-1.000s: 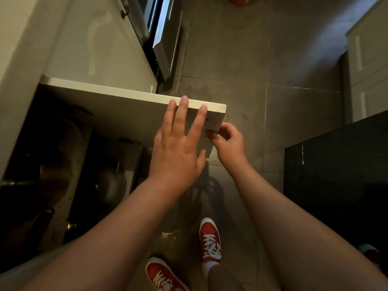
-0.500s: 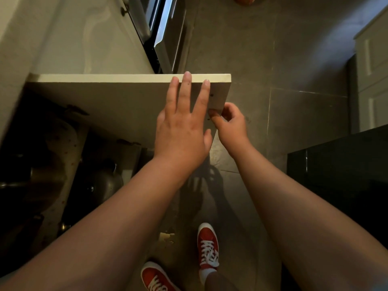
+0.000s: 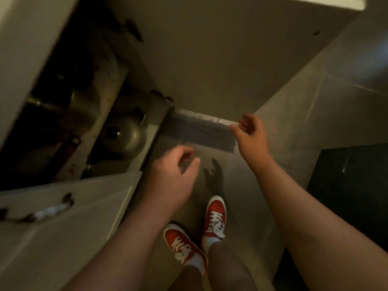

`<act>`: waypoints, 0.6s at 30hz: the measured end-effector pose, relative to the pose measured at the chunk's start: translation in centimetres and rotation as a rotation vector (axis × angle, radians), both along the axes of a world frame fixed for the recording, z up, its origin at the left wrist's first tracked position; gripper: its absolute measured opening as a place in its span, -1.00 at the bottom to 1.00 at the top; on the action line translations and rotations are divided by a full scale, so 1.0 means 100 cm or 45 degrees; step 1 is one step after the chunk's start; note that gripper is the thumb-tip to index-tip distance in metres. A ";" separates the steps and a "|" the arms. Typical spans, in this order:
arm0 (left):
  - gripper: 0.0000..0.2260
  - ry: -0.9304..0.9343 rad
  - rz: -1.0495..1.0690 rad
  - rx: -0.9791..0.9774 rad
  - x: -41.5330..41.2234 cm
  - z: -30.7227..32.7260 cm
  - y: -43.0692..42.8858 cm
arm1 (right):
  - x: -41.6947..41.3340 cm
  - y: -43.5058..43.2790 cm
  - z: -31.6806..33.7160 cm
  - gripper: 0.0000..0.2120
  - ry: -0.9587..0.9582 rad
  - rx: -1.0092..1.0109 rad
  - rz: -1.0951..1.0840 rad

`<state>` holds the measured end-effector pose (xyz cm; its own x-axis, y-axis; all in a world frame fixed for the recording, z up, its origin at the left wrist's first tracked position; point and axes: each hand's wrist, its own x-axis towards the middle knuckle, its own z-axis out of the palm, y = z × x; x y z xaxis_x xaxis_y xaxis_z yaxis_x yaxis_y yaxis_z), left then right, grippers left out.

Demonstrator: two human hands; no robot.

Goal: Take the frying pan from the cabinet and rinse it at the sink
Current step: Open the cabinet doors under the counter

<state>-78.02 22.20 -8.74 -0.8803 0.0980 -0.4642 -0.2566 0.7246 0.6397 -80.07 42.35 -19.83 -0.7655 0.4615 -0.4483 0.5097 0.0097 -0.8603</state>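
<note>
The left hand hung loosely curled and empty just outside the open cabinet; the right hand, fingers half spread, held nothing, beyond the cabinet's swung-out door. Inside the cabinet sat a domed metal pot and a red handle; whether that belonged to the frying pan I cannot tell. Only the opening looked done; fetching and rinsing remained.
</note>
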 end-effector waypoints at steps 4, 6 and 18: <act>-0.87 -0.098 0.257 0.074 0.036 -0.012 -0.038 | 0.021 -0.038 0.004 -0.63 0.010 0.013 0.251; -0.85 -0.073 0.504 0.141 0.062 -0.018 -0.089 | 0.026 -0.099 0.014 -0.65 0.017 -0.008 0.458; -0.58 0.071 1.193 0.230 0.096 -0.015 -0.189 | 0.009 -0.283 0.043 -0.53 0.092 -0.011 1.252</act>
